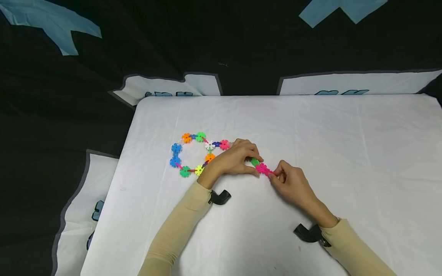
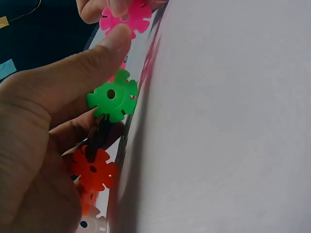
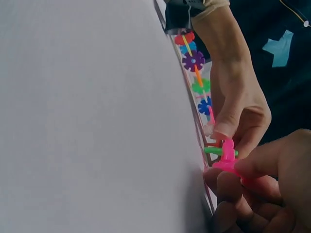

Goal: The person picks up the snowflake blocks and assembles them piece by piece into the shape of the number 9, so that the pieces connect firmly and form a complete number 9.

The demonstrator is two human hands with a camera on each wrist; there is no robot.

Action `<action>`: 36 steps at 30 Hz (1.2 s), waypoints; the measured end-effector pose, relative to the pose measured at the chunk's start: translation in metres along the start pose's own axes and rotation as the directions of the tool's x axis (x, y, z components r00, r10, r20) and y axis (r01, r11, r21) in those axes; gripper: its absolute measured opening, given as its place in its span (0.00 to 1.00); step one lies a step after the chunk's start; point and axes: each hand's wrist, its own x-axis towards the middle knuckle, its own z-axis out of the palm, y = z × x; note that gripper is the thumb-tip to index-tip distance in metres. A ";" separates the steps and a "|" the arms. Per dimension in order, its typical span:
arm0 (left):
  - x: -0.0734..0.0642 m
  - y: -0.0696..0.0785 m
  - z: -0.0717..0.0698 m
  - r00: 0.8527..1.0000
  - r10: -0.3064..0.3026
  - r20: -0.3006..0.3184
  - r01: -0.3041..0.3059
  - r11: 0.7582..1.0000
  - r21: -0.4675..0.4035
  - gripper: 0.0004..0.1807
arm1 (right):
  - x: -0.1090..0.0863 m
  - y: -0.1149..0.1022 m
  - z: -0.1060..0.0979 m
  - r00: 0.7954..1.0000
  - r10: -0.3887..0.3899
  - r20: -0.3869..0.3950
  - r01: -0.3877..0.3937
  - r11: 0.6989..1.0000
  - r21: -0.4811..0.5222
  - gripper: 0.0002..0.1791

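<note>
A chain of colourful snowflake-shaped linking discs lies on the white table, with one part joined in a ring (image 1: 176, 148). My left hand (image 1: 238, 157) covers part of the chain and pinches a pink disc (image 2: 125, 20) near its right end between thumb and fingers. Beside that, a green disc (image 2: 112, 94) and an orange-red disc (image 2: 94, 169) stand on edge under the left palm. From the right, my right hand (image 1: 291, 182) grips the outer end of the pink discs (image 1: 263, 169) between thumb and fingers. The pink discs slot into each other crosswise.
The white table (image 1: 345, 172) stretches away on both sides of the hands. Black cloth (image 1: 241, 46) with pale blue shapes hangs beyond its far edge. Black camera mounts (image 1: 220, 197) sit on both wrists.
</note>
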 end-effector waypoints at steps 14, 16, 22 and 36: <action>0.001 -0.004 0.002 1.000 0.017 -0.006 -0.017 0.997 -0.069 0.17 | -0.001 -0.004 0.011 0.995 -0.083 -0.054 0.084 0.996 0.008 0.13; 0.002 -0.005 0.003 1.000 0.025 -0.008 -0.025 0.997 -0.067 0.17 | -0.001 -0.004 0.012 0.993 -0.099 -0.067 0.099 0.995 -0.008 0.13; 0.000 -0.002 0.001 1.000 -0.005 0.024 0.007 0.998 -0.065 0.18 | 0.001 -0.007 0.018 0.990 -0.128 -0.058 0.126 0.992 -0.029 0.13; -0.071 -0.037 -0.084 0.859 -0.419 -0.295 0.419 0.906 -0.064 0.25 | 0.000 -0.010 0.020 0.993 -0.111 -0.033 0.107 0.988 -0.115 0.17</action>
